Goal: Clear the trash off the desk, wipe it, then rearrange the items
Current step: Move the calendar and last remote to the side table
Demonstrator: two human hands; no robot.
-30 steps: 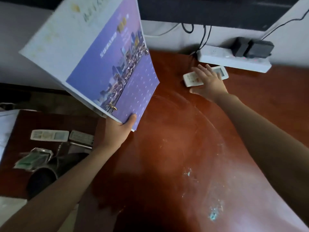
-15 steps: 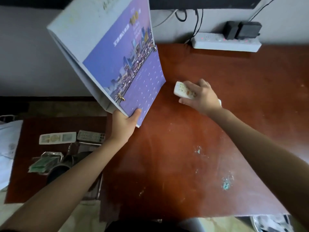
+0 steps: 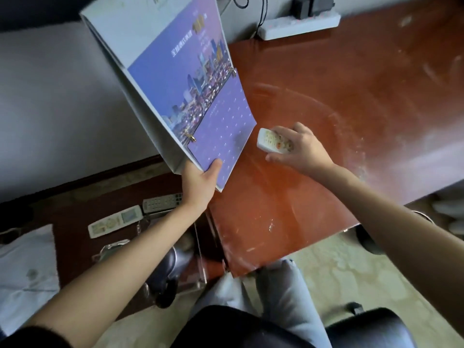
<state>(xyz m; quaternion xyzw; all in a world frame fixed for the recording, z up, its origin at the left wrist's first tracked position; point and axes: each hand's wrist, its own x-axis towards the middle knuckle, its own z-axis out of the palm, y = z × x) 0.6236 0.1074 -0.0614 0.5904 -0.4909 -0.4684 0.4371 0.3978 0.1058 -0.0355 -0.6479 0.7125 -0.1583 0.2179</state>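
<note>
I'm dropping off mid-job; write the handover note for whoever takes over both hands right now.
Left hand grips the desk calendar by its lower corner, raised at the left edge of the desk.
Right hand holds a white remote over it.
Desk shows wipe streaks; white flecks sit near its front edge.
A pale remote and a grey remote lie on the lower side table.
Left: set calendar and remote down, arrange items.

Left hand (image 3: pixel 199 183) raised and gripping, right hand (image 3: pixel 300 149) curled, arms extended

Home office: desk (image 3: pixel 351 101), power strip (image 3: pixel 298 24)
</note>
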